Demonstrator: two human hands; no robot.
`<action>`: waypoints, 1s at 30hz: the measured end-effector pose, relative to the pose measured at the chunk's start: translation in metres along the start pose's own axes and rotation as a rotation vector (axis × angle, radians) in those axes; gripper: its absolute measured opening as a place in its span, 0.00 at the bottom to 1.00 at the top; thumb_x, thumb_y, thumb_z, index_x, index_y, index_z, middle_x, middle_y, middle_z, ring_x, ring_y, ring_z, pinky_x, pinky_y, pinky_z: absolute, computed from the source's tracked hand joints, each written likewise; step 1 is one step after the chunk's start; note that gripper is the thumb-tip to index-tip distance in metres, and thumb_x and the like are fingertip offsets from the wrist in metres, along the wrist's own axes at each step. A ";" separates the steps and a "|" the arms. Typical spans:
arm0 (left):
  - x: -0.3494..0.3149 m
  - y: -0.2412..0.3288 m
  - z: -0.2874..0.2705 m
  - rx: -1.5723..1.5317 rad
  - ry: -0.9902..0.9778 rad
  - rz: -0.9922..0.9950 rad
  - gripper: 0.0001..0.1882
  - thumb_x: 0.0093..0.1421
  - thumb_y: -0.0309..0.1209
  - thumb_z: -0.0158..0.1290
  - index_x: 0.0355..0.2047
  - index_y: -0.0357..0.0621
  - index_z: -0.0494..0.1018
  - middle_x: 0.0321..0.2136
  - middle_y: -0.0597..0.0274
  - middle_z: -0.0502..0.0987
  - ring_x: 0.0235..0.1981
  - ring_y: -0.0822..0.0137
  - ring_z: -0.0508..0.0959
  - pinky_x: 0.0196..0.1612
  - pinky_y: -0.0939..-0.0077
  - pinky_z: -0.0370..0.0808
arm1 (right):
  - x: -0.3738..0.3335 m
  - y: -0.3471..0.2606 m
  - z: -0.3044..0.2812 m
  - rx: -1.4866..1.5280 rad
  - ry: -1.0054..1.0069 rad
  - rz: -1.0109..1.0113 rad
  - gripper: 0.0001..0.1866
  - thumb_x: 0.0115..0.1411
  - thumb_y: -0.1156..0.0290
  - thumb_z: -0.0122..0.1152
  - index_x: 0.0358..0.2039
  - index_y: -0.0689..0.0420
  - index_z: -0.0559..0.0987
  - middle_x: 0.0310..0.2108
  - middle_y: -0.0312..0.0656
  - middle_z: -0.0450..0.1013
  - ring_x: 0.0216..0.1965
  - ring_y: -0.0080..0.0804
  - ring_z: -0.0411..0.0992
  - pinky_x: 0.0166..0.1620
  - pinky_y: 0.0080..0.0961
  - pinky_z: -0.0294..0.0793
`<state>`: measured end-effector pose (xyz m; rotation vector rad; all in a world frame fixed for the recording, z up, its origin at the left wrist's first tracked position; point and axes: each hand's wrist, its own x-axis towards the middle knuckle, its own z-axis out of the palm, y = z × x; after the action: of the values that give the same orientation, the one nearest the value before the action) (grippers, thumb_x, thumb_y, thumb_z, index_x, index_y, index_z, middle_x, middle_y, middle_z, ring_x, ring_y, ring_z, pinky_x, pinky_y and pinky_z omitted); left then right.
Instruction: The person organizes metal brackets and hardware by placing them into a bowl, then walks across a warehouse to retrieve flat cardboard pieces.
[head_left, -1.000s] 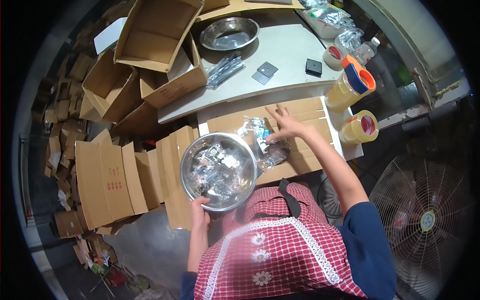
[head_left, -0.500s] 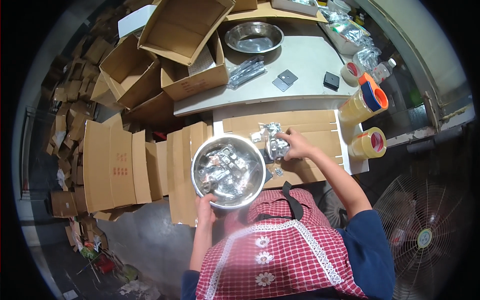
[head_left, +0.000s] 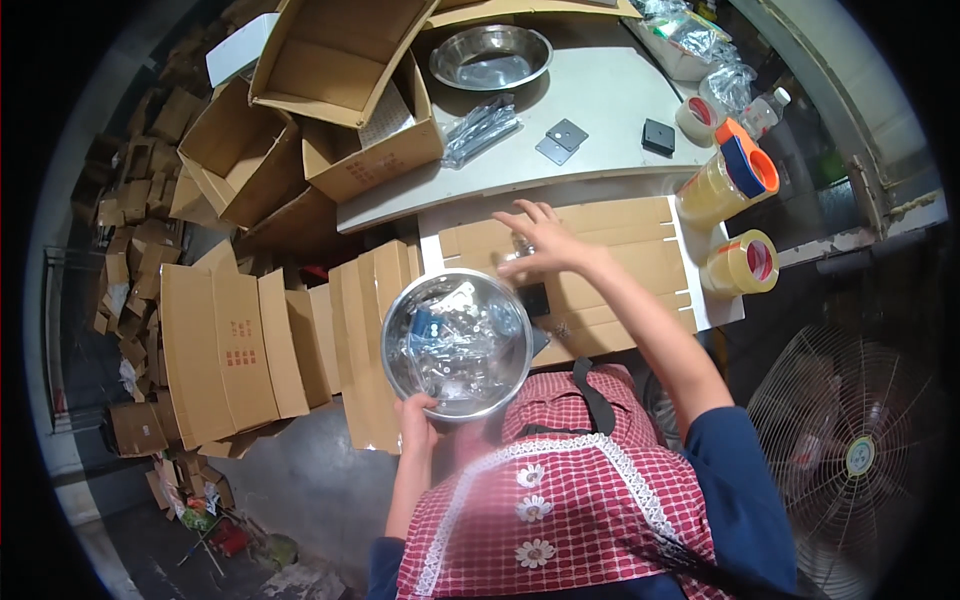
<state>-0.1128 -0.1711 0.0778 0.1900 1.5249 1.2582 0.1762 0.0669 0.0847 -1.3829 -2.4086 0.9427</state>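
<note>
My left hand [head_left: 415,415] grips the near-left rim of a round steel bowl [head_left: 390,372]. Inside the bowl lie clear plastic bags of small metal parts [head_left: 462,335], with a blue piece among them. My right hand [head_left: 548,243] is open, fingers spread, over the cardboard sheet [head_left: 620,250] just beyond the bowl's far right rim. Something small and shiny shows under its fingers, too covered to make out. A dark square plate [head_left: 535,299] lies on the cardboard beside the bowl, and tiny bagged bits [head_left: 562,331] are near it.
A grey-white table [head_left: 600,95] beyond holds another steel bowl [head_left: 490,60], bagged metal strips [head_left: 482,130], two flat plates [head_left: 562,141] and a black block [head_left: 658,137]. Tape rolls [head_left: 742,265] stand right. Cardboard boxes [head_left: 375,160] crowd the left; a fan [head_left: 845,460] is lower right.
My right hand has let go of the clear bag of metal parts and moved up and left, fingers spreading. The bag has left its place beside the bowl, and the bowl's contents look different.
</note>
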 end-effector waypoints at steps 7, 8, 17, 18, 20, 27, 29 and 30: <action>0.010 -0.032 -0.061 -0.187 -0.006 -0.045 0.21 0.41 0.21 0.46 0.39 0.30 0.70 0.39 0.53 0.75 0.42 0.56 0.76 0.52 0.62 0.72 | -0.048 -0.011 0.056 -0.413 -0.406 -0.146 0.67 0.30 0.34 0.74 0.70 0.34 0.51 0.72 0.54 0.37 0.71 0.63 0.34 0.61 0.79 0.38; 0.004 -0.027 -0.062 -0.222 0.003 -0.089 0.19 0.42 0.21 0.46 0.38 0.31 0.71 0.39 0.53 0.75 0.42 0.56 0.76 0.52 0.62 0.72 | -0.064 -0.020 0.051 -0.506 -0.362 -0.232 0.57 0.38 0.45 0.76 0.68 0.32 0.56 0.71 0.52 0.44 0.70 0.60 0.41 0.60 0.79 0.44; -0.019 0.006 -0.044 -0.203 0.079 -0.030 0.04 0.43 0.18 0.47 0.19 0.39 0.67 0.27 0.59 0.74 0.31 0.63 0.76 0.39 0.68 0.76 | -0.077 0.057 0.047 -0.002 -0.058 -0.090 0.20 0.46 0.73 0.63 0.43 0.53 0.75 0.43 0.54 0.66 0.39 0.53 0.73 0.46 0.45 0.74; -0.014 0.000 -0.052 -0.223 0.055 -0.037 0.07 0.43 0.16 0.47 0.26 0.34 0.70 0.30 0.58 0.74 0.33 0.63 0.76 0.39 0.69 0.75 | -0.077 0.070 0.048 0.020 0.057 -0.088 0.19 0.45 0.74 0.63 0.41 0.53 0.75 0.42 0.53 0.67 0.37 0.52 0.73 0.42 0.43 0.76; -0.011 -0.004 -0.046 -0.221 0.063 -0.052 0.13 0.42 0.16 0.47 0.32 0.32 0.70 0.32 0.57 0.74 0.33 0.62 0.77 0.39 0.69 0.75 | -0.074 0.073 0.041 0.043 0.163 -0.088 0.18 0.45 0.75 0.62 0.39 0.54 0.75 0.41 0.52 0.67 0.35 0.50 0.74 0.37 0.42 0.78; 0.005 -0.020 -0.040 -0.134 -0.014 -0.078 0.27 0.41 0.17 0.49 0.46 0.30 0.69 0.37 0.54 0.75 0.37 0.60 0.76 0.42 0.68 0.75 | -0.071 0.006 0.009 1.148 0.005 0.336 0.09 0.53 0.77 0.56 0.37 0.57 0.75 0.28 0.38 0.71 0.24 0.26 0.74 0.20 0.23 0.78; 0.002 -0.012 -0.022 0.001 -0.042 -0.031 0.20 0.41 0.20 0.49 0.39 0.25 0.71 0.35 0.51 0.77 0.35 0.58 0.79 0.44 0.67 0.77 | -0.067 -0.037 0.002 0.985 -0.165 0.176 0.24 0.59 0.66 0.64 0.55 0.55 0.73 0.43 0.42 0.72 0.40 0.32 0.75 0.34 0.25 0.81; 0.000 -0.010 -0.014 -0.015 -0.032 -0.013 0.17 0.41 0.19 0.48 0.35 0.27 0.71 0.33 0.53 0.76 0.34 0.59 0.78 0.42 0.68 0.76 | -0.063 -0.051 -0.004 0.870 -0.165 0.025 0.28 0.59 0.63 0.64 0.59 0.54 0.69 0.50 0.46 0.69 0.47 0.36 0.73 0.38 0.27 0.80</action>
<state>-0.1192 -0.1842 0.0681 0.1897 1.4865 1.2501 0.1763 -0.0020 0.1271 -1.0058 -1.6739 1.8546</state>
